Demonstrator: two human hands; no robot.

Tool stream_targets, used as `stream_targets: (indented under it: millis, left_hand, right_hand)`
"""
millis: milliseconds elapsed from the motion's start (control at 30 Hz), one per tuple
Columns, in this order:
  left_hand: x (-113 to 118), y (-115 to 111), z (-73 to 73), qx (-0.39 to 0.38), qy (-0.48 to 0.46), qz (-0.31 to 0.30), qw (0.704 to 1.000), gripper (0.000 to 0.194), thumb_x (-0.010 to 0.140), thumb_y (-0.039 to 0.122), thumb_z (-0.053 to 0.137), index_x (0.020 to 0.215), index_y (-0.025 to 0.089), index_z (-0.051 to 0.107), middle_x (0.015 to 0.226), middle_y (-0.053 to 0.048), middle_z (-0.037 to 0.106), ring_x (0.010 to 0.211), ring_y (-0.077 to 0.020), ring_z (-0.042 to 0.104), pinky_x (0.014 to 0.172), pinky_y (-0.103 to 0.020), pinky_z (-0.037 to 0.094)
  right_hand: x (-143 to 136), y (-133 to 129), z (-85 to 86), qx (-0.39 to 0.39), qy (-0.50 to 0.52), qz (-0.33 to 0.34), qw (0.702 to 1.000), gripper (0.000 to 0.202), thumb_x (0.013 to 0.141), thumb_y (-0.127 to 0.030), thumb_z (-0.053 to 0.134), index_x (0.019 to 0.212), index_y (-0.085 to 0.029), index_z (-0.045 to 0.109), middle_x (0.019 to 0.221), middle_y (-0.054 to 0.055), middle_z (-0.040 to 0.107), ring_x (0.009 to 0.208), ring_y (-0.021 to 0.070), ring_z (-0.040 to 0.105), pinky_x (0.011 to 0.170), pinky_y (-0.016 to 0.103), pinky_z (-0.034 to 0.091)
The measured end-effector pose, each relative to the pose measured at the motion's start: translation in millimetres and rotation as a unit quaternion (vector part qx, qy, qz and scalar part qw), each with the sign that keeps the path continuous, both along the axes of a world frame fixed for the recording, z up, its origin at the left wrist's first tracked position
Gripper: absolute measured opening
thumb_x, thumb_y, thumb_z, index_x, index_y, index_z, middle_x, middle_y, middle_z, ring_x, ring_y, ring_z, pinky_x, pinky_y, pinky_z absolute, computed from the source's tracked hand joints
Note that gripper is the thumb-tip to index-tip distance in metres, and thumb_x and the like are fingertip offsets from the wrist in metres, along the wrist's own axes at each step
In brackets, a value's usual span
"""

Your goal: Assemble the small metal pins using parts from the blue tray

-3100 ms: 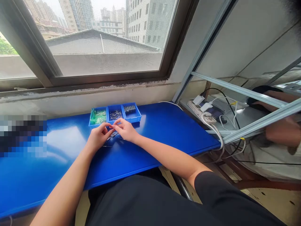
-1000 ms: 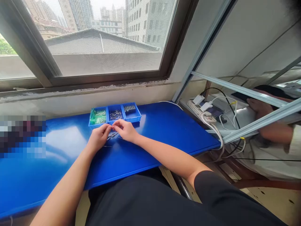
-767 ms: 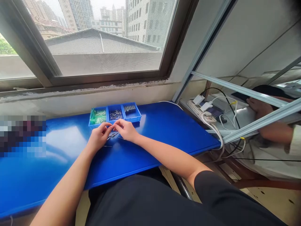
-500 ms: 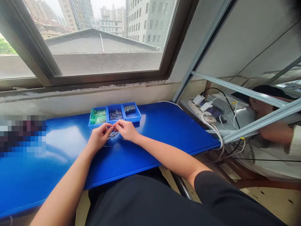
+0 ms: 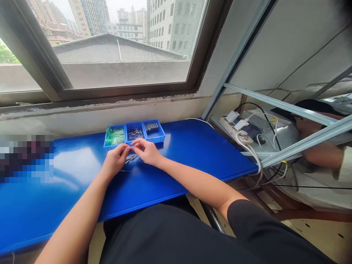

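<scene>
My left hand (image 5: 116,160) and my right hand (image 5: 145,150) meet fingertip to fingertip above the blue table. Both are closed in a pinch, and whatever lies between the fingers is too small to make out. Several thin metal pieces (image 5: 131,158) lie on the table just below the hands. Beyond them stand three joined blue bins. The left bin (image 5: 105,136) contains green and clear bagged items, the middle bin (image 5: 135,133) loose metal pins, and the right bin (image 5: 155,139) a block of small upright metal cylinders (image 5: 151,127).
The blue table (image 5: 209,154) runs under a window with a dark frame (image 5: 123,90). At the right a metal rack (image 5: 280,101) borders it, with a power strip (image 5: 243,136), white chargers and cables. Behind the rack sits another person (image 5: 316,150). A blurred patch covers the table's far left.
My right hand's fingers have shifted very slightly, rising and spreading a little at the pinch. My left hand stays nearly still, and the bins have not moved.
</scene>
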State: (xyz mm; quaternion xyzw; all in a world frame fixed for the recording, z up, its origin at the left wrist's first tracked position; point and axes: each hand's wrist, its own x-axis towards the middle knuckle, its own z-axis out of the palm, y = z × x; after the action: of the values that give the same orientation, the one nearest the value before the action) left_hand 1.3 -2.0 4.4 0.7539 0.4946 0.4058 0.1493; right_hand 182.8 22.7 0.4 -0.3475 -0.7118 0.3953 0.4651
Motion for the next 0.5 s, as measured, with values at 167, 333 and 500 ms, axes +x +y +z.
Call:
stream_targets:
  millis: [167,333,500]
  left_hand:
    - [-0.3,0.8,-0.3,-0.004,0.005,0.002,1.0,0.031,0.095,0.042,0.048,0.09,0.017,0.066,0.065,0.001,0.06,0.055,-0.0109,0.049,0.055,-0.023,0.041]
    - [-1.5,1.1,-1.7,-0.009,0.017,0.0,1.0,0.033,0.096,0.042,0.047,0.09,0.017,0.066,0.065,0.001,0.061,0.058,-0.0114,0.051,0.058,-0.023,0.042]
    - [-1.9,0.8,-2.5,-0.015,0.013,0.0,1.0,0.035,0.096,0.046,0.048,0.091,0.018,0.067,0.064,0.002,0.06,0.055,-0.0112,0.05,0.055,-0.023,0.04]
  right_hand:
    - [0.0,-2.1,3.7,0.027,-0.018,0.015,0.999,0.016,0.089,-0.03,0.06,0.096,-0.018,0.068,0.085,0.003,0.071,0.078,0.0149,0.066,0.075,0.028,0.052]
    - [-0.5,-1.4,3.7,0.03,-0.026,0.008,0.999,0.016,0.089,-0.032,0.061,0.092,-0.018,0.069,0.087,0.003,0.072,0.078,0.0149,0.065,0.074,0.028,0.051]
    - [-0.1,-0.3,2.9,0.029,-0.032,-0.003,0.999,0.02,0.091,-0.036,0.059,0.089,-0.018,0.069,0.086,0.003,0.073,0.078,0.0147,0.065,0.073,0.027,0.05]
